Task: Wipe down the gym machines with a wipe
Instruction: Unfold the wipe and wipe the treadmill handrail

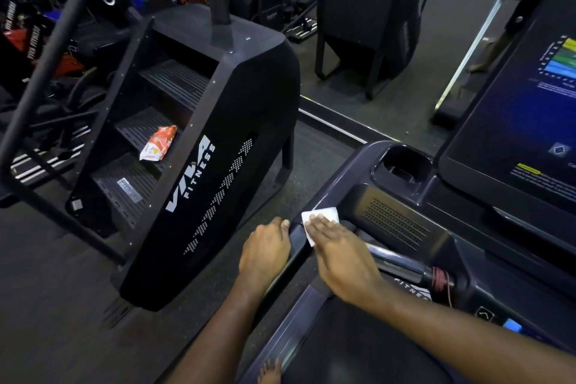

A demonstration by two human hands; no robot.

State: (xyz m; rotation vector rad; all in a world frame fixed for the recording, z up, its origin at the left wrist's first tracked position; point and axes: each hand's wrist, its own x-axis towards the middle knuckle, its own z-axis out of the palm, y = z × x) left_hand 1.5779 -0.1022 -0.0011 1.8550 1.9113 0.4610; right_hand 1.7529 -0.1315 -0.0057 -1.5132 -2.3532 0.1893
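A white wipe (pixel 324 216) lies on the left corner of the dark treadmill console (pixel 399 218). My right hand (pixel 339 252) presses flat on the wipe with straight fingers, covering its near half. My left hand (pixel 265 254) rests on the console's left handrail edge, its fingers curled over the outer side and the thumb on top. The treadmill's lit screen (pixel 526 121) stands at the right.
A black stair-climber (pixel 199 171) marked VIVA FITNESS stands to the left, with an orange and white wipe packet (pixel 157 143) on one step. A cup holder (pixel 402 165) sits in the console. A mirror (pixel 389 40) runs behind. My bare foot (pixel 269 371) stands on the treadmill's side rail.
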